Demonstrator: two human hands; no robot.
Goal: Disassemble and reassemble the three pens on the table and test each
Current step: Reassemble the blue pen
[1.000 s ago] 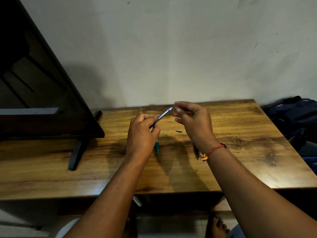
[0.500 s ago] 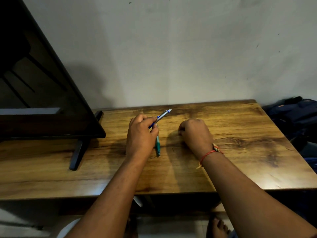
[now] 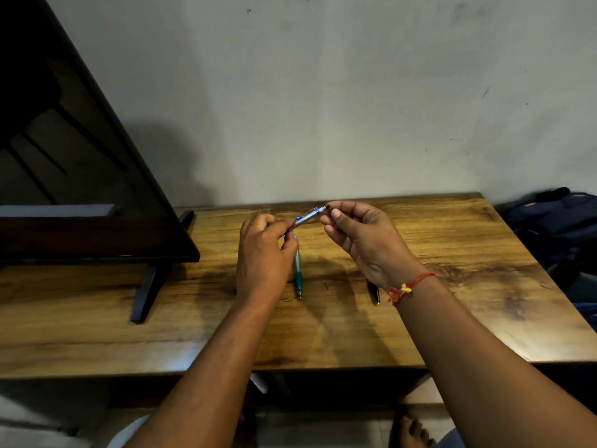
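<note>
Blue pen [image 3: 307,217]: held clear of the counter [image 3: 452,253], slanting up to the right, just above the far end of the green pen [image 3: 297,270].

Left hand [image 3: 263,257], grip: fingers and thumb are curled round the lower half of the barrel, and the lower tip is hidden inside the fist.

Right hand [image 3: 361,240], grip: thumb and forefinger pinch a small dark end piece [image 3: 327,207] at the pen's upper end. Whether that piece is seated or merely touching the barrel cannot be told. The other fingers are loosely curled and hold nothing.

Handling, as judged: the barrel is light, rigid, smooth plastic and likely slippery. It is best held mid-length, as it is now. The end piece is tiny and easily dropped, so it calls for fingertips only, kept in line with the barrel. Slight force should do, since skewed pressure could crack the fitting.

Outward: the green pen lies on the counter, pointing toward the person, its far end under the left hand. A black pen [image 3: 374,292] lies right of the green pen, well apart and mostly hidden by the right wrist. A television [image 3: 80,189] stands left of the green pen.
</note>
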